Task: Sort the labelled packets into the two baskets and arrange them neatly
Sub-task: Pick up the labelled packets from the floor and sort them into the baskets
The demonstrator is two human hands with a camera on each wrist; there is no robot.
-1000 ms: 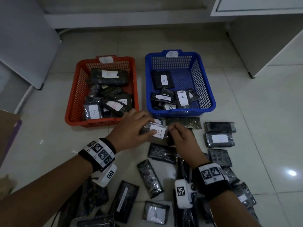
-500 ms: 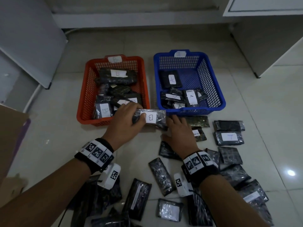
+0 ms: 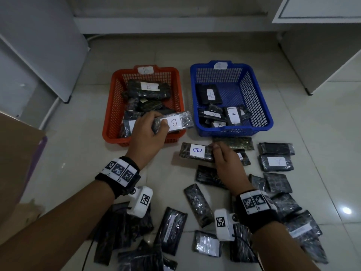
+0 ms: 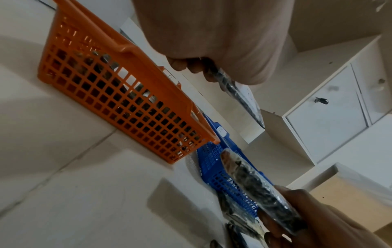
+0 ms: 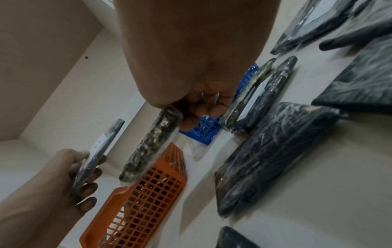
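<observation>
1. Nearest you, many dark, glossy plastic-wrapped flat packets (image 3: 197, 204) lie scattered on the pale glazed floor tiles (image 3: 68, 153); most show no label from here, so much sorting appears to be left.
2. Your right hand (image 3: 227, 163) pinches the end of a rectangular crinkled-film packet with a white paper "B" label (image 3: 196, 151), held just clear of the floor, as the right-wrist view shows.
3. Your left hand (image 3: 149, 134) curls its fingers round a second shiny dark "B"-labelled packet (image 3: 173, 122), held over the near right corner of the orange-red lattice plastic basket (image 3: 113, 106).
4. That basket, tagged "B", holds a loose, overlapping pile of wrapped packets, one "B" label facing up at the far end; tidying looks outstanding.
5. The blue lattice plastic basket (image 3: 259, 106) beside it holds fewer packets, several marked "A", bunched at the near end with mesh floor bare behind.
6. Farthest, smooth white cabinet panels (image 3: 322, 45) stand on the tiles.
</observation>
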